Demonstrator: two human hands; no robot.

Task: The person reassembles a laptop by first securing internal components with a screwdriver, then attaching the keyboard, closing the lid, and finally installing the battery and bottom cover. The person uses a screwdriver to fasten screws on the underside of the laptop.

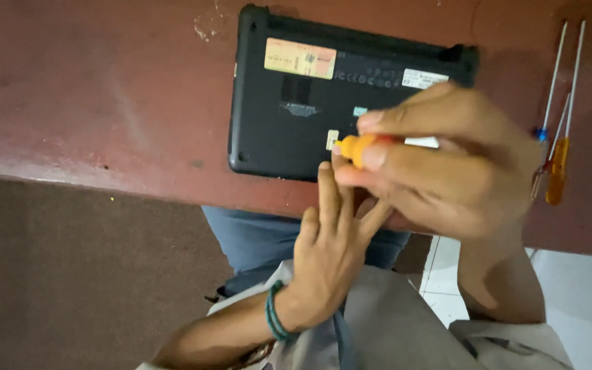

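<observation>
A black laptop [289, 103] lies bottom side up on a reddish-brown table [104, 89], with labels on its underside. My right hand [447, 164] is closed around an orange-handled screwdriver [358, 147] held over the laptop's near edge; its tip is hidden by my fingers. My left hand [330, 247], with a green band at the wrist, rests its fingertips on the laptop's near edge just below the screwdriver, fingers apart and holding nothing.
Three slim screwdrivers [558, 116] with long metal shafts lie on the table to the right of the laptop; one has an orange handle, one a blue collar. The table's near edge runs across the view, with dark floor [70, 274] below left and white tiles [584, 288] below right.
</observation>
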